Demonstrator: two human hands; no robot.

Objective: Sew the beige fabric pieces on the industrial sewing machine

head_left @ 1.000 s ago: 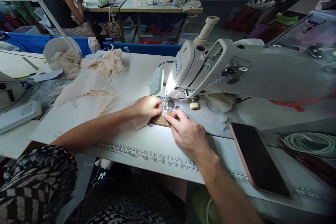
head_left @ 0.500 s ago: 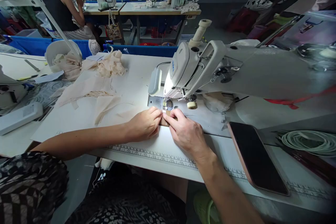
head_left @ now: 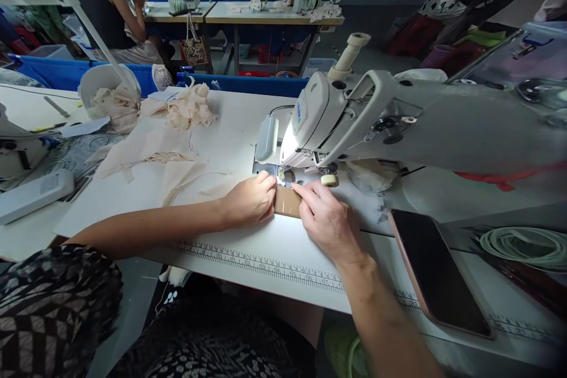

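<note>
A white JUKI sewing machine (head_left: 305, 118) stands in front of me, its lamp lighting the needle area and presser foot (head_left: 282, 177). My left hand (head_left: 251, 199) is closed just left of the foot, fingertips pressed together; whatever they pinch is too small to make out. To the right of the foot, my right hand (head_left: 330, 218) rests with its index finger stretched toward the needle plate and the other fingers partly bent. Nothing shows in its grasp. Between both hands lies a flat, shiny brown patch (head_left: 287, 202) on the machine bed.
Pale beige fabric pieces (head_left: 146, 144) lie left on the white table, with a crumpled heap (head_left: 192, 106) behind. A phone (head_left: 438, 266) and a coiled pale cord (head_left: 522, 245) are at right. A printed ruler (head_left: 266, 266) runs along the front edge. Another person (head_left: 104, 18) sits beyond.
My right hand has moved right, away from my left, uncovering more of the brown patch. My left hand has shifted slightly. The whole view has also moved a little.
</note>
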